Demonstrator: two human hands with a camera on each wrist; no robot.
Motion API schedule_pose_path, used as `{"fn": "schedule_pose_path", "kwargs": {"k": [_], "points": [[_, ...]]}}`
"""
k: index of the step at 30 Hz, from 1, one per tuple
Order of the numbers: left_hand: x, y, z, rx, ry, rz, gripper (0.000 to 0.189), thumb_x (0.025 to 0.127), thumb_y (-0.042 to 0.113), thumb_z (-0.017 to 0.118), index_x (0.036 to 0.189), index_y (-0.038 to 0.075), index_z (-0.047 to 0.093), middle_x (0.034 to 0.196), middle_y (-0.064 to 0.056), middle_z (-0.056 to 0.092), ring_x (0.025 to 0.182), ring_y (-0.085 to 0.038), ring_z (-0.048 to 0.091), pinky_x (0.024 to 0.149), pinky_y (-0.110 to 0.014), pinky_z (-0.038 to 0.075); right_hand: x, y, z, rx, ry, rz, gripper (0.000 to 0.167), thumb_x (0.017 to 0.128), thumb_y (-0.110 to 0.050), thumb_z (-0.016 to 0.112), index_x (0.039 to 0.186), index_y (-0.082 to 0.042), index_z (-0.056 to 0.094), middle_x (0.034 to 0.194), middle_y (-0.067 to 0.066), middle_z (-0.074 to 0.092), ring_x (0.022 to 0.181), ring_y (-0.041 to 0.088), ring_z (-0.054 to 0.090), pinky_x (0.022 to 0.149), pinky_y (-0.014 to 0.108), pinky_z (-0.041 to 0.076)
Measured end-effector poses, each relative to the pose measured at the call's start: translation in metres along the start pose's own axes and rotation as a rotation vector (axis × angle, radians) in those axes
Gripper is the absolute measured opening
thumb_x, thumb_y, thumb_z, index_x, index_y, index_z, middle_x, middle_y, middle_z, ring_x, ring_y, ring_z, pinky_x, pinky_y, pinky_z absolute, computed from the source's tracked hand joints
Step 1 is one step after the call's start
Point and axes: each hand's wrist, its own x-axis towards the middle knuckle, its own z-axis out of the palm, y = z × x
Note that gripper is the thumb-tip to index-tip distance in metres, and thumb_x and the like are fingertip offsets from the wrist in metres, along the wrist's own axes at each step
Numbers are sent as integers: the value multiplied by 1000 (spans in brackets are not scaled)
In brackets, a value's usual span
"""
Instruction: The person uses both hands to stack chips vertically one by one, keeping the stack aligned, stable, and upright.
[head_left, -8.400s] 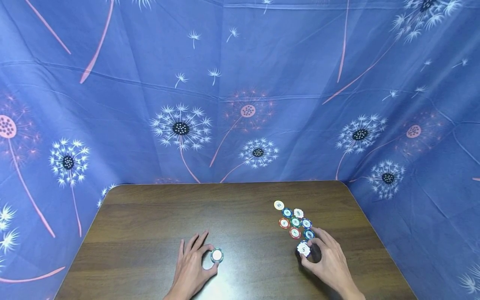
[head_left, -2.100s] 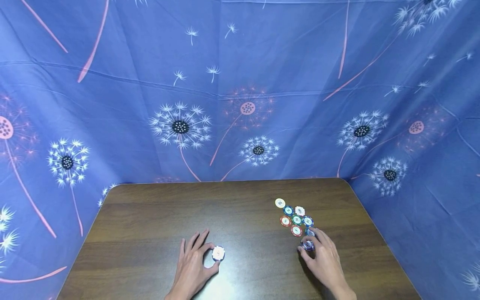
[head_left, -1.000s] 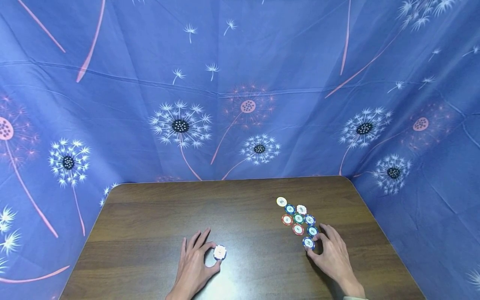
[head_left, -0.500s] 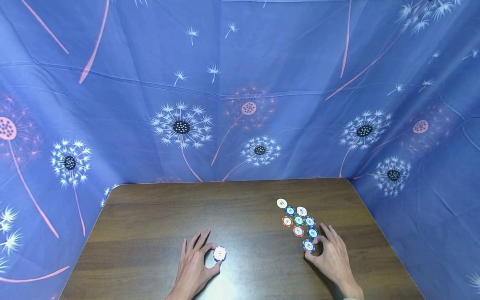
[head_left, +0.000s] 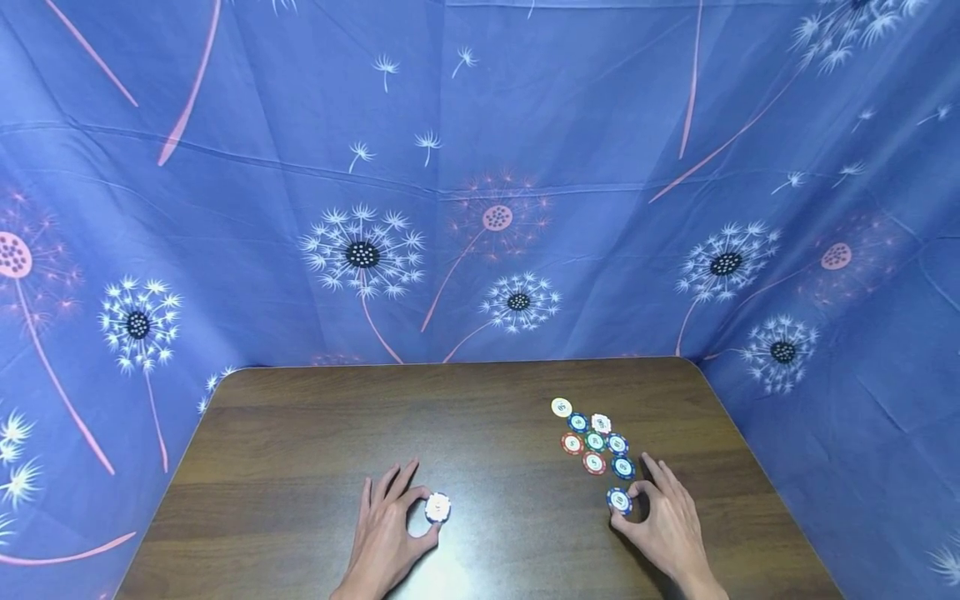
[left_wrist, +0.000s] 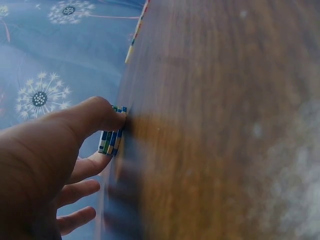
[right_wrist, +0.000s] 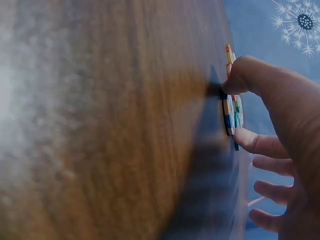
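My left hand (head_left: 387,527) pinches a short stack of poker chips (head_left: 438,507) between thumb and index finger, the other fingers spread. A white face shows on top; in the left wrist view the stacked chips (left_wrist: 111,137) show blue, green and white edges. On the right, my right hand (head_left: 665,523) pinches a blue-and-white poker chip (head_left: 619,501) by its rim, low at the table. Just beyond it lies a flat cluster of several chips, among them a blue chip (head_left: 622,467), a red chip (head_left: 594,463) and a green chip (head_left: 595,442).
The brown wooden table (head_left: 315,417) is bounded at the back and sides by a blue dandelion-print cloth (head_left: 450,108). At the cluster's far end lie a yellow chip (head_left: 561,407) and a white chip (head_left: 601,424). A bright glare spot lies near the table's front.
Earlier the left stack showed a green-edged top and my right hand held a white chip; now the stack's top is white. Lately my right hand has drawn the blue chip slightly nearer, away from the cluster.
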Motion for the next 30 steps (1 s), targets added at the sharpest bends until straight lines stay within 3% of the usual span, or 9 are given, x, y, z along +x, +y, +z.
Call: {"fn": "schedule_pose_path", "kwargs": {"k": [16,30], "points": [[0,0,0,11,-16,-16,36,68,33,94,98,22,78,153,-9,62,143,-40,52,118,-78,28,-15,-9,-2,-6,9,7,36,60,-24,95,78,-20,63,143,23,63,132,57,54,94,75,44],[0,0,-2,-3,5,-7,37,67,31,95,98,22,78,151,-9,63,141,-40,53,116,-78,30,-20,-35,9,23,3,-59,37,60,-23,96,77,-24,62,142,24,64,131,54,56,95,72,46]]}}
